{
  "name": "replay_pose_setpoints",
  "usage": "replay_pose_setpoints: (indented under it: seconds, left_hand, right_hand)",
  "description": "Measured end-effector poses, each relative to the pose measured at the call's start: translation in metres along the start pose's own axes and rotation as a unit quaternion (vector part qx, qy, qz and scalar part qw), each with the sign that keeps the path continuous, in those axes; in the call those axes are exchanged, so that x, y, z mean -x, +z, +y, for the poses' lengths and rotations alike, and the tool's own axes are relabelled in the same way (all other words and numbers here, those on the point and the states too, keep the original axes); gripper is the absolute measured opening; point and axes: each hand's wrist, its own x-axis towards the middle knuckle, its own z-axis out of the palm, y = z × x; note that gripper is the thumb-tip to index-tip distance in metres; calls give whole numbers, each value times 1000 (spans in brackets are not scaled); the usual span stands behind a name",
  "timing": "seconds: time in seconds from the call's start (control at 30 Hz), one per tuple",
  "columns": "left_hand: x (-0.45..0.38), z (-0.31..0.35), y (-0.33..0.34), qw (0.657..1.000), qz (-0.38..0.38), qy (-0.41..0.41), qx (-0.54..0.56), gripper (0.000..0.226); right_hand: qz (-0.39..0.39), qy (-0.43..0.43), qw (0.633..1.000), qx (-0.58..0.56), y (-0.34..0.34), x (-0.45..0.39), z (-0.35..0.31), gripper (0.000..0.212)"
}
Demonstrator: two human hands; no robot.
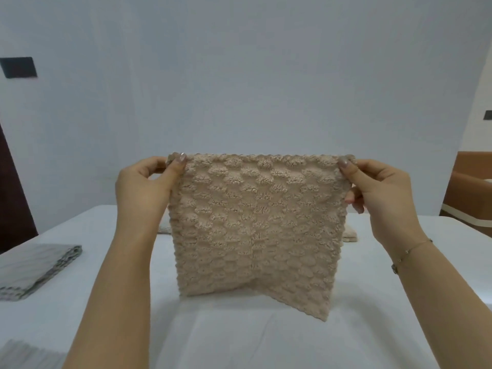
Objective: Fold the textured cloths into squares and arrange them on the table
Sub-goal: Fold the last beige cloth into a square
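I see the wall (239,75) filling the upper half of the head view, pale and plain, with a dark rectangular plate (18,67) on it at far left.

Below it the table (239,342) under a white cover, running from near edge to mid frame.

Beige textured cloth (253,225) is up in the air over the table centre, hanging flat toward the camera, bubbly raised pattern facing me. Top edge pulled straight and level between the two hands. Bottom edge uneven: right lower corner hangs lower than the left. Can't tell if that corner touches the table.

Left hand (143,187) pinches the top left corner, thumb and fingertips curled on the hem. Right hand (380,193) pinches the top right corner the same way, remaining fingers curled loosely beside the cloth edge. Both forearms come up from the bottom of frame.

Grey folded stack (37,270) lies on the table at left, well apart from the held cloth. Another grey piece (29,355) is at the bottom left corner, cut off by the frame.

Brown furniture (468,187) stands at right, past the table.

Two pale folded cloths (350,234) sit on the table behind the held one, mostly hidden by it; one edge shows each side.

Thin bracelet (410,251) on the right wrist.
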Motion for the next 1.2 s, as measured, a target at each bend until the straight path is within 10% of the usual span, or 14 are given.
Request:
replay_pose_setpoints:
  seconds: [0.33,0.5,0.73,1.2]
  left_hand:
    - [4,-48,30,981,-60,-186,14,26]
    - [8,-52,47,988,-87,-126,13,47]
    - [12,-24,43,980,-60,-22,191,18]
    - [119,-32,-35,976,-128,-178,10,21]
  right_hand:
    - [-40,100,994,22,0,0,31,13]
    - [-4,72,997,-29,0,-4,53,22]
    - [9,-22,996,-89,3,-3,33,29]
    - [-189,125,967,120,-56,65,20,18]
